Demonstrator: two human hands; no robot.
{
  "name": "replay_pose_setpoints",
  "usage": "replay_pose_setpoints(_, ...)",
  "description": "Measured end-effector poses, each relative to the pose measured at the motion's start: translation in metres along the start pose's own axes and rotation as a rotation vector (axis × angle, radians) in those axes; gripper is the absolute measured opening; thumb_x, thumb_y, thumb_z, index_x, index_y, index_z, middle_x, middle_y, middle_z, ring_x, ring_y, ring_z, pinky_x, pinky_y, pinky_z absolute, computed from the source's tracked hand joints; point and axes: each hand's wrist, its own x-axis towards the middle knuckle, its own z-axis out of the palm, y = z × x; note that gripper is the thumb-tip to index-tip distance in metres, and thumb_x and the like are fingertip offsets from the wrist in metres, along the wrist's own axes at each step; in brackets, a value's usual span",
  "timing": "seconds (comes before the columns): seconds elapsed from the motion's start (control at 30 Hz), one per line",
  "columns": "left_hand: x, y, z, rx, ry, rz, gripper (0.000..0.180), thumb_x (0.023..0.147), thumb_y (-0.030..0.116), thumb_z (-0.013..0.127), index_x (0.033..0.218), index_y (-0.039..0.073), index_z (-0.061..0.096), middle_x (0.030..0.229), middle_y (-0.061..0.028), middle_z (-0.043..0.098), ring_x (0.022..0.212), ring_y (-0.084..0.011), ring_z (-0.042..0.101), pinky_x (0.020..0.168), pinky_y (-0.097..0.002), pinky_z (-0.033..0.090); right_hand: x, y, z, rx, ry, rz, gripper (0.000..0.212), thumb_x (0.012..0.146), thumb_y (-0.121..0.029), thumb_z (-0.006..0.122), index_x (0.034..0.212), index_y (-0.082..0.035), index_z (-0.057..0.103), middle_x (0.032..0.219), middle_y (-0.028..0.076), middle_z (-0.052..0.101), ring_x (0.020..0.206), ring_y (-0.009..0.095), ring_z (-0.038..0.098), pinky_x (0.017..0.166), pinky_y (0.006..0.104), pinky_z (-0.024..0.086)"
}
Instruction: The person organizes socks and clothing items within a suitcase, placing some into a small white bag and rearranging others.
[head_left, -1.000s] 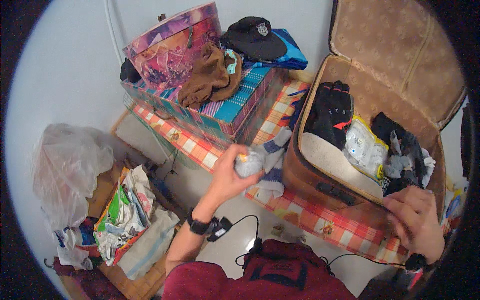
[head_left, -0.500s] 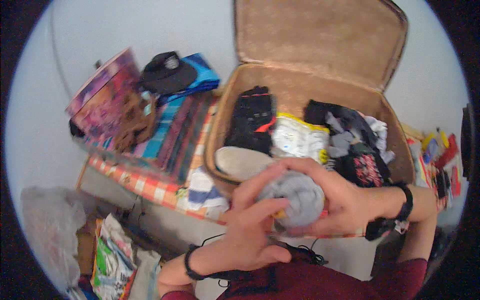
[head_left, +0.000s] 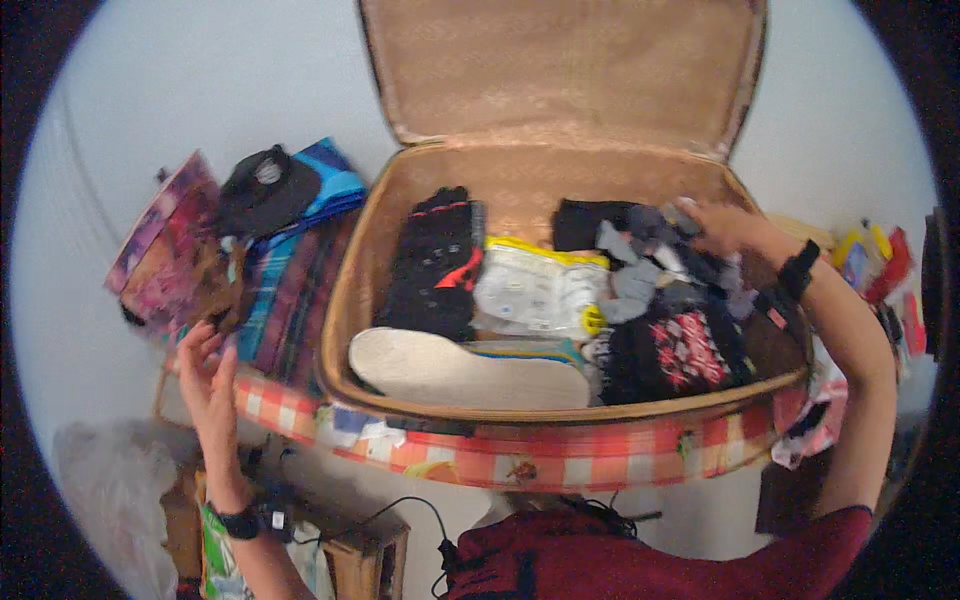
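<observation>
My right hand (head_left: 727, 226) reaches into the back right of the open suitcase (head_left: 345, 300), its fingers closed on a rolled grey sock bundle (head_left: 655, 222) among other socks; the grip is partly blurred. A black garment with a red and white pattern (head_left: 690, 350) lies in front of that pile. My left hand (head_left: 208, 375) is raised left of the suitcase, fingers apart and slightly curled, near the pink floral box (head_left: 165, 245). I see nothing clearly held in it. Also in the suitcase are black folded gloves or clothing (head_left: 435, 265), a white and yellow plastic packet (head_left: 540, 290) and pale insoles (head_left: 465, 372).
Left of the suitcase, a black cap (head_left: 268, 190) and a blue folded item (head_left: 335, 180) lie on striped cloth (head_left: 270, 300). A red checked cover (head_left: 560, 450) hangs over the front edge. Coloured packets (head_left: 875, 260) stand at the right; plastic bags (head_left: 115, 490) are below left.
Both hands were together around the grey sock bundle in front of the suitcase. Now my right hand is at the back right inside it, and my left hand has moved away left. The view has shifted.
</observation>
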Motion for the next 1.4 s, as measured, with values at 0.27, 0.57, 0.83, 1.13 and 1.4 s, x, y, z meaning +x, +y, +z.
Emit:
replay_pose_setpoints(0.27,0.031,-0.004,0.005,0.309,0.008,-0.026,0.047,0.074,0.014,0.07,0.114,0.004,0.047,0.109,-0.0099,0.052,0.101,-0.0207,0.051,0.082,-0.0307,0.044,-0.006,0.015,0.008,0.06,-0.282,0.086,0.07,0.078,-0.03,0.059,0.134,-0.005,0.028,0.13,0.023,0.039,0.111,0.037,0.047,0.094,0.0412,0.038)
replay_pose_setpoints(0.57,0.062,-0.025,0.013,0.926,-0.024,0.15,0.082,0.058,0.036,0.077,0.12,-0.003,0.041,0.118,-0.0214,0.045,0.108,-0.0366,0.045,0.092,-0.0416,0.037,-0.026,-0.028,-0.067,0.222,0.282,0.02,0.057,0.064,-0.004,0.064,0.118,-0.003,0.048,0.105,0.021,0.057,0.096,0.035,0.056,0.081,0.0379,0.045)
replay_pose_setpoints(0.83,0.099,-0.035,-0.008,0.817,0.12,0.13,0.023,0.077,0.015,0.052,0.097,0.009,0.062,0.079,-0.0188,0.063,0.075,-0.037,0.06,0.068,-0.0431,0.048,-0.073,-0.147,-0.105,-0.029,0.534,-0.103,0.052,0.052,0.003,0.066,0.103,0.0,0.056,0.095,0.016,0.057,0.085,0.036,0.052,0.079,0.0391,0.042)
replay_pose_setpoints(1.13,0.112,0.061,-0.033,-0.479,-0.177,-0.089,0.027,0.079,0.0,0.053,0.105,-0.002,0.058,0.097,-0.0061,0.064,0.084,-0.0113,0.059,0.077,-0.0248,0.046,-0.079,-0.234,-0.134,0.103,0.66,-0.298,0.042,0.065,-0.01,0.068,0.105,-0.004,0.057,0.104,0.015,0.056,0.104,0.033,0.049,0.092,0.0391,0.038)
replay_pose_setpoints(1.4,0.095,0.138,0.068,-0.481,-0.73,0.096,0.026,0.076,-0.005,0.051,0.101,-0.005,0.057,0.091,-0.0056,0.063,0.084,-0.009,0.057,0.076,-0.0225,0.045,-0.034,-0.275,-0.149,0.627,0.572,-0.61,0.098,0.055,-0.015,0.081,0.135,-0.004,0.026,0.131,0.015,0.039,0.121,0.026,0.038,0.102,0.0341,0.031)
